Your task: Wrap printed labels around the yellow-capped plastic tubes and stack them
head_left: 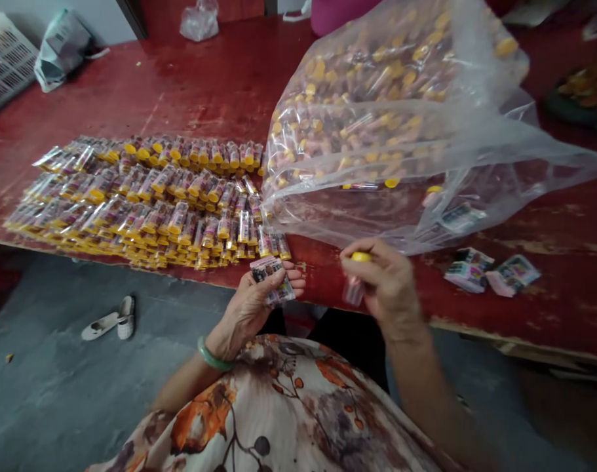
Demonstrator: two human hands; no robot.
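My left hand (256, 301), with a green bangle at the wrist, is closed on a small stack of printed labels (271, 278) just below the table's front edge. My right hand (384, 282) pinches a small clear tube with a yellow cap (357, 272); the tube is blurred. A big clear plastic bag (401, 118) full of yellow-capped tubes lies on the red table (194, 85) just beyond my hands, its mouth facing me. Rows of labelled, yellow-capped tubes (151, 200) are laid out to the left.
Two small packs of labels (492, 272) lie on the table at the right. A white crate (6, 59) and crumpled bags (57, 46) sit at the far left. A pair of white shoes (111, 320) lies on the grey floor.
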